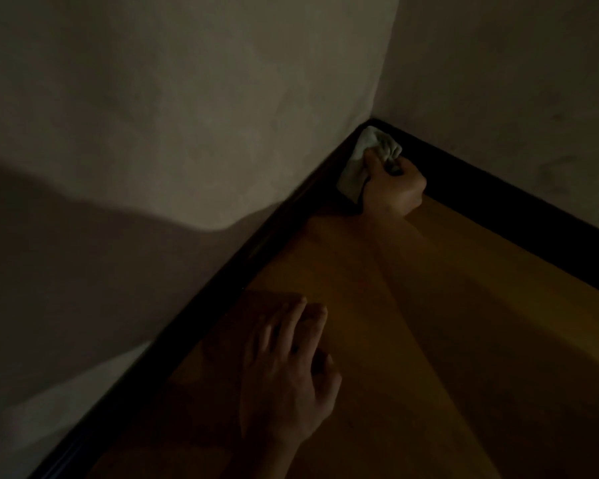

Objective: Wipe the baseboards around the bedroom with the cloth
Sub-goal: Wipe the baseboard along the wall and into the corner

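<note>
A dark baseboard runs along the foot of the left wall and meets a second stretch of baseboard in the room corner at the upper right. My right hand grips a bunched pale cloth and holds it against the baseboard right in that corner. My left hand lies flat on the wooden floor near the left baseboard, fingers spread and straight, holding nothing.
The room is dim. Pale walls rise above both baseboards, with a broad shadow across the left one. Orange-brown wooden floor fills the lower right of the view.
</note>
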